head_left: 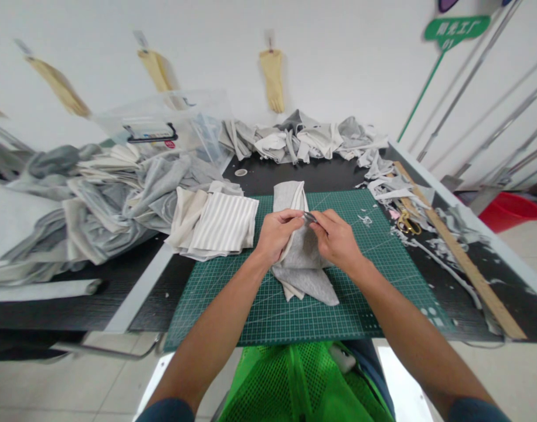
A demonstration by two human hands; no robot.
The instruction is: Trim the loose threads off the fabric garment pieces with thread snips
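Note:
A grey cloth piece (306,249) with a cream edge lies folded on the green cutting mat (233,299) in front of me. My left hand (277,234) pinches the cloth's edge between thumb and fingers. Closed around small dark metal thread snips (310,217), my right hand (336,237) meets the left one over the cloth. The tips of the snips are close to the left fingertips; whether they touch the edge is too small to tell. Part of the cloth is hidden behind both hands.
A stack of striped cloth (224,223) sits left of the cloth, beside a large heap of grey fabric (163,181) and a clear plastic box (163,126). More scraps (303,138) line the back. To the right lie gold-handled scissors (408,224), offcuts and a wooden ruler (462,258).

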